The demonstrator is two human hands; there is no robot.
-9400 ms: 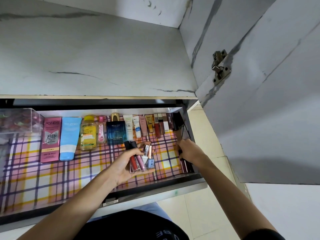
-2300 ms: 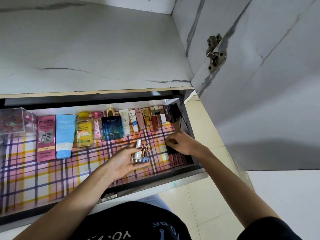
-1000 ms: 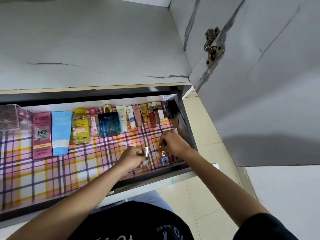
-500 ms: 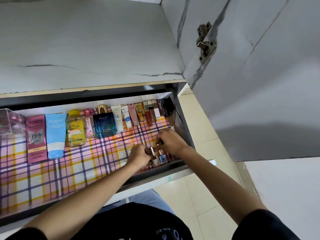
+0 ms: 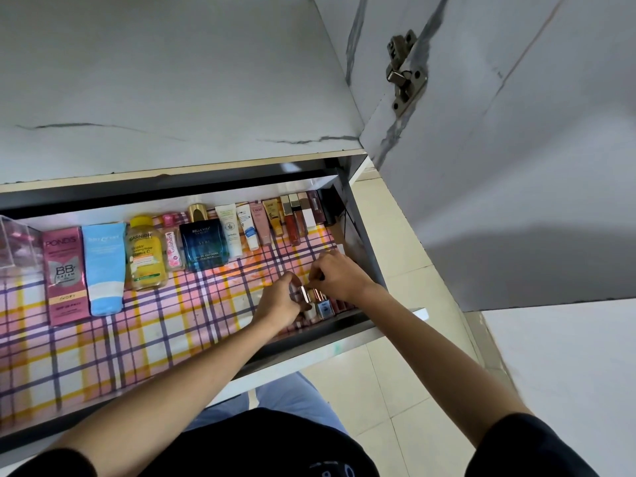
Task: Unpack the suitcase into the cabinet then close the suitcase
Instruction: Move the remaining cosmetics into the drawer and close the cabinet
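Observation:
The cabinet drawer [image 5: 309,342] is pulled open, lined with pink plaid paper. Both hands meet at its front right corner over several small nail polish bottles [image 5: 321,304] with rose-gold caps. My left hand [image 5: 280,299] is curled round one bottle at the left of the group. My right hand [image 5: 335,275] pinches the cap of a bottle next to it. Dark lip gloss tubes [image 5: 340,304] lie against the right wall, partly hidden by my right wrist. The suitcase is out of view.
Along the drawer's back lie a pink Pond's box [image 5: 65,273], a blue tube [image 5: 104,266], a yellow Garnier bottle [image 5: 146,253], a blue cologne bottle [image 5: 204,246] and several small tubes [image 5: 275,218]. A clear box [image 5: 15,241] stands far left. The open cabinet door [image 5: 516,149] hangs right.
My left hand carried the handful of bottles to the drawer's front right corner. My right hand took them out one after another and set them down there. Both hands now work close together.

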